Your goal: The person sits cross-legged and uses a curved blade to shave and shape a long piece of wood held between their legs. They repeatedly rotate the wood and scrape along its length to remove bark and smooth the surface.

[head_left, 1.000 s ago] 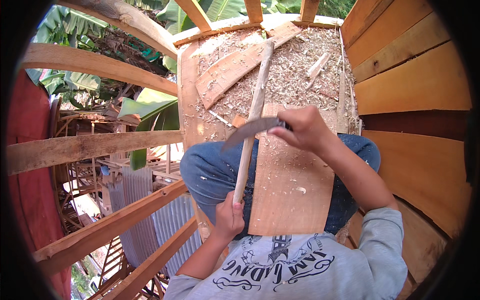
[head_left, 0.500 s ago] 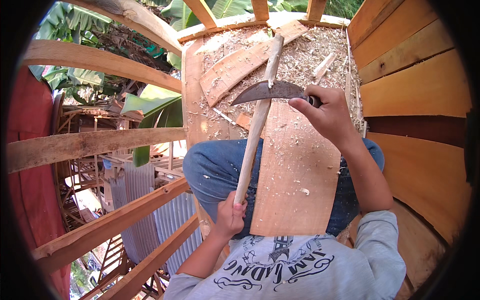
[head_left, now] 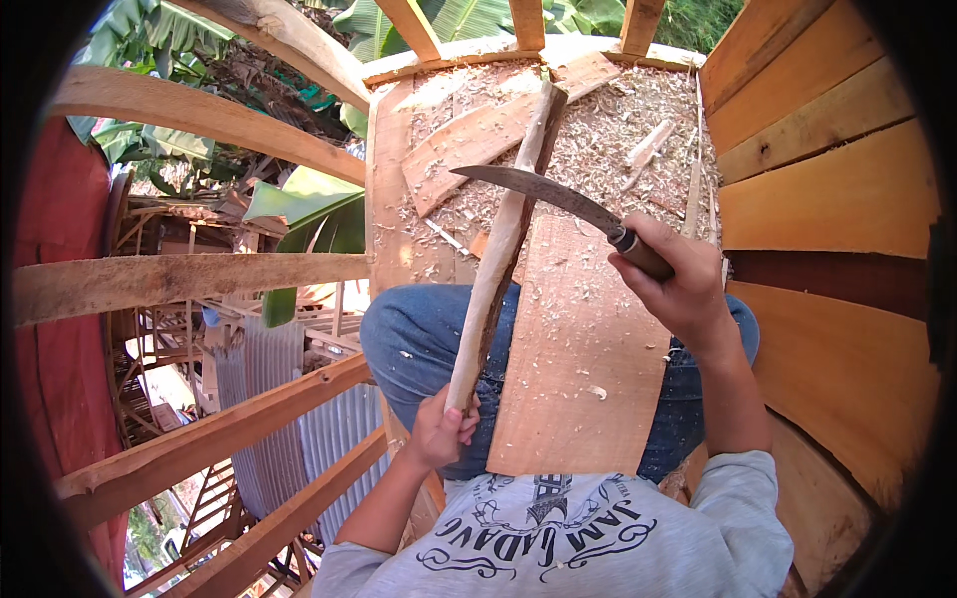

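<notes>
My left hand (head_left: 446,427) is closed around the near end of a long wooden stick (head_left: 492,269), which slants away from me to the far side. The stick's upper face is pale and peeled, while dark bark shows along its right side. My right hand (head_left: 681,271) grips the dark handle of a curved knife (head_left: 551,192). Its blade crosses over the stick a little beyond the middle, the tip pointing left; whether the edge touches the wood I cannot tell. Under the stick's right side, a wide plank (head_left: 593,359) lies across my lap between my jeans-clad knees.
Shavings (head_left: 648,100) litter the wooden floor ahead, around a loose board (head_left: 469,149) and a small offcut (head_left: 650,145). Slatted rails (head_left: 189,284) stand open on the left above corrugated sheets (head_left: 264,399). A plank wall (head_left: 817,189) rises close on the right.
The stick has been turned, so its dark bark side now shows. My right hand has moved slightly right and nearer with the knife, whose blade is now seen more edge-on.
</notes>
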A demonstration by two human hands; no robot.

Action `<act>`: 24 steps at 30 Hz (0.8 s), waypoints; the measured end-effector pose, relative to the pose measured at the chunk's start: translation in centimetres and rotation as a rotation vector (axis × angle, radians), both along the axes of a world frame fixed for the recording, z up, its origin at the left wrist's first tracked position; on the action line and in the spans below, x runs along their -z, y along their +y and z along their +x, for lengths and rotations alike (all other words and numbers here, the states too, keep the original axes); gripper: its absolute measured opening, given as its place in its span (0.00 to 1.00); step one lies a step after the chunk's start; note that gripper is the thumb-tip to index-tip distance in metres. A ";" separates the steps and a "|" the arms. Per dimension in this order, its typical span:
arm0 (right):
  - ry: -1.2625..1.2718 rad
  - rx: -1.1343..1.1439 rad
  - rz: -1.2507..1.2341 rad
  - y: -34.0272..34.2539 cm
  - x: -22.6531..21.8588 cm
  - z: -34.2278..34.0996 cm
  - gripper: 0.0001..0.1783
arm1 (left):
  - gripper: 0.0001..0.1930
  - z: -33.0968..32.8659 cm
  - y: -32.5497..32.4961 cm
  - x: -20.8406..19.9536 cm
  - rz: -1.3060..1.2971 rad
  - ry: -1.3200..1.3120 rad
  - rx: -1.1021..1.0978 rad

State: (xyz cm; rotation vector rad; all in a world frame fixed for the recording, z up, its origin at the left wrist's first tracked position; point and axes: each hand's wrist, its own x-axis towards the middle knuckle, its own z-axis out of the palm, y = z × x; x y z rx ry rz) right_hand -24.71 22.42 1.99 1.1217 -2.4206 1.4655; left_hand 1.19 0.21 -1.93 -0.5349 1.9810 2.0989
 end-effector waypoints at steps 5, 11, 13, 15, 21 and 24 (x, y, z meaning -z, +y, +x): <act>-0.502 -0.271 0.084 -0.4 -1.3 1.4 0.18 | 0.28 0.3 0.1 0.1 -0.019 0.003 -0.007; -0.752 -0.358 -0.006 0.7 -1.1 0.3 0.16 | 0.26 0.0 0.3 -0.1 -0.073 0.052 0.023; -0.836 -0.267 -0.069 1.0 -1.2 0.2 0.17 | 0.25 0.0 0.3 -0.1 -0.081 0.055 0.025; -0.682 -0.564 0.113 0.0 -1.2 1.9 0.17 | 0.24 0.0 0.2 -0.2 -0.093 0.059 0.036; -0.803 -0.374 0.002 0.5 -1.4 1.1 0.16 | 0.25 0.1 0.3 0.2 -0.104 0.057 0.036; -0.747 -0.679 0.203 -0.5 -1.9 2.4 0.15 | 0.25 0.4 0.1 0.1 -0.131 0.100 0.055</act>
